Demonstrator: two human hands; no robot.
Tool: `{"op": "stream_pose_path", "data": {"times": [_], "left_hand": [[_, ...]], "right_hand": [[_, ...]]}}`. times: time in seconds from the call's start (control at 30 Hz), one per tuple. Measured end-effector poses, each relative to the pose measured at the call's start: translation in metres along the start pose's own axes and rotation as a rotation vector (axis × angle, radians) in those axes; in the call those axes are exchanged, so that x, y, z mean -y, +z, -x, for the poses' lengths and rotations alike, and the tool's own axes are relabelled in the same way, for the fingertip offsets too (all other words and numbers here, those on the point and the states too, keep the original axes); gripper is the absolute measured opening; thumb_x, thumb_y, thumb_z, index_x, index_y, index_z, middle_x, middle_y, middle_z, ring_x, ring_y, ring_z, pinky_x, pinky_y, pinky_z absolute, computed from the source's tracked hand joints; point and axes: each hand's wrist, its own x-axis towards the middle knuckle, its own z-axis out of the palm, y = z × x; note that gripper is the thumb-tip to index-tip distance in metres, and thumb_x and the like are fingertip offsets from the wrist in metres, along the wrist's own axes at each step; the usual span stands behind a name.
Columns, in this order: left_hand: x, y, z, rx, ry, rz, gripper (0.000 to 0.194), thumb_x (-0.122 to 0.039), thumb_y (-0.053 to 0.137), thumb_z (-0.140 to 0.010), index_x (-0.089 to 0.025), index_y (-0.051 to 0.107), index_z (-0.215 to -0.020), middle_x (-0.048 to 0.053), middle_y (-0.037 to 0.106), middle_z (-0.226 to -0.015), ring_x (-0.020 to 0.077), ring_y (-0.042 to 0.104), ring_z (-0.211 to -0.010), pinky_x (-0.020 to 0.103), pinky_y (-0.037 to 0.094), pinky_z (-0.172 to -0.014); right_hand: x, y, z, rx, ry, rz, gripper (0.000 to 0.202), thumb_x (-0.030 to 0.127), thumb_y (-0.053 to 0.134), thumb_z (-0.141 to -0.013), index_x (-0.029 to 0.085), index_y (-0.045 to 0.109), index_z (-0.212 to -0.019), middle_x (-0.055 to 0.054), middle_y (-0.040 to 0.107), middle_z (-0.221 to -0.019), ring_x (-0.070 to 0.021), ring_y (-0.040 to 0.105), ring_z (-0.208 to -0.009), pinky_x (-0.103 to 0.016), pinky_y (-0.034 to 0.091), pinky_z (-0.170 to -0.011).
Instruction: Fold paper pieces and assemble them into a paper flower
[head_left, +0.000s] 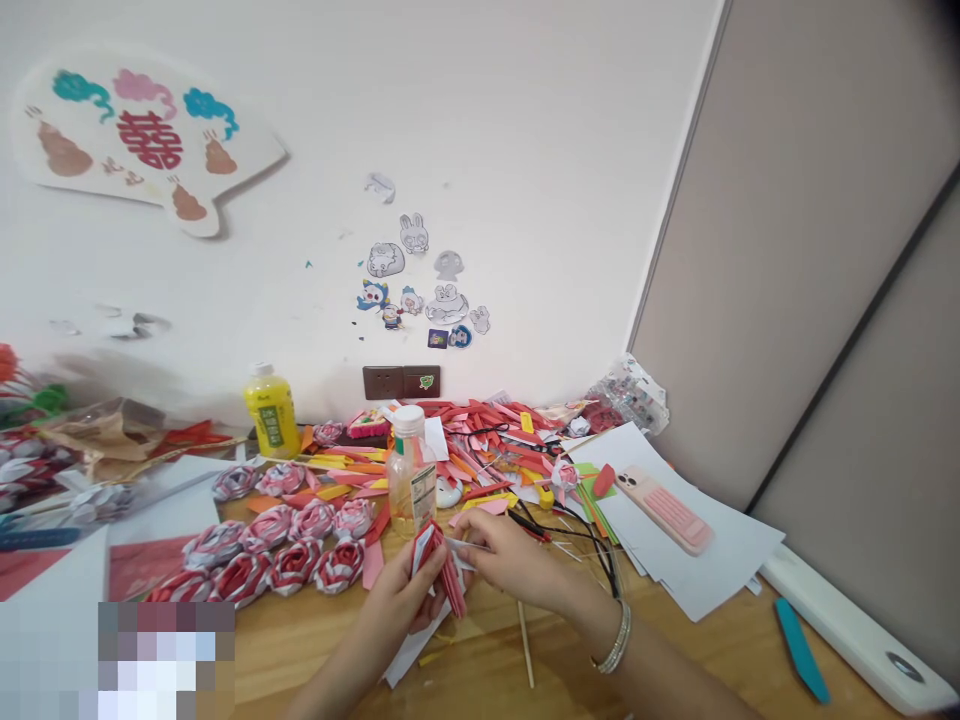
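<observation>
My left hand (401, 592) is closed around a bundle of folded red and white paper (451, 586), held above the table's front part. The fingers of my right hand (514, 560) pinch a thin white paper strip (460, 546) at the bundle's upper right side. A bracelet circles the right wrist. Under my hands lies a white paper sheet (409, 655), partly hidden by the left hand. Just behind the bundle stands a clear bottle (402, 470) with a white cap. Rolled paper roses (292, 563) in red, pink and white sit in rows to the left.
Folded strips in red, pink and yellow (480, 430) are heaped along the wall. A yellow bottle (271, 415) stands at the back left. On the right, a phone (664, 510) rests on white sheets (720, 570), near a teal cutter-like tool (801, 650). A thin wooden stick (526, 645) lies in front.
</observation>
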Motion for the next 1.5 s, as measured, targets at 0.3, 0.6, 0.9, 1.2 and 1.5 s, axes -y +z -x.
{"op": "stream_pose_path", "data": {"times": [0.3,0.6,0.9,1.2,1.5], "left_hand": [[0.003,-0.01,-0.003,-0.076,-0.041,0.219,0.04,-0.053,0.052,-0.072,-0.017,0.044,-0.055,-0.007,0.042,-0.038,0.0021,0.025,-0.03,0.016,0.015,-0.032],[-0.009,-0.015,0.002,0.012,-0.107,0.318,0.035,-0.05,0.057,-0.071,-0.018,0.045,-0.063,-0.008,0.041,-0.042,0.0032,0.026,-0.037,0.014,0.011,-0.034],[0.003,-0.017,-0.006,-0.095,-0.013,0.208,0.035,-0.051,0.051,-0.073,-0.019,0.042,-0.062,-0.008,0.044,-0.042,0.0022,0.027,-0.031,0.014,0.018,-0.03],[0.003,-0.011,-0.006,-0.125,0.085,0.104,0.034,-0.051,0.052,-0.072,-0.018,0.045,-0.065,-0.007,0.048,-0.04,0.0022,0.03,-0.028,0.014,0.021,-0.029],[-0.001,-0.004,-0.001,-0.267,0.091,0.064,0.036,-0.05,0.055,-0.068,-0.019,0.043,-0.057,-0.009,0.045,-0.034,0.0023,0.03,-0.026,0.014,0.021,-0.029]], "right_hand": [[-0.013,0.002,-0.002,0.012,-0.324,0.39,0.031,0.016,0.045,-0.084,0.021,0.046,-0.115,-0.006,0.055,-0.105,-0.0182,0.053,-0.095,-0.029,0.043,-0.08],[-0.021,0.008,-0.001,-0.037,-0.642,0.914,0.026,0.011,0.037,-0.087,0.012,0.048,-0.111,-0.009,0.059,-0.089,-0.0172,0.055,-0.08,-0.026,0.045,-0.064],[-0.02,0.004,-0.006,-0.346,-0.204,0.587,0.013,0.012,0.047,-0.081,0.015,0.059,-0.075,-0.005,0.062,-0.071,-0.0156,0.057,-0.069,-0.025,0.042,-0.061],[0.018,0.025,0.001,-0.426,-0.078,0.031,0.014,0.012,0.054,-0.072,0.016,0.059,-0.06,0.002,0.057,-0.061,-0.01,0.052,-0.059,-0.019,0.037,-0.055],[0.021,0.037,0.003,-0.433,-0.118,0.245,0.017,0.012,0.051,-0.077,0.015,0.056,-0.062,0.0,0.053,-0.062,-0.0107,0.048,-0.061,-0.02,0.032,-0.056]]}}
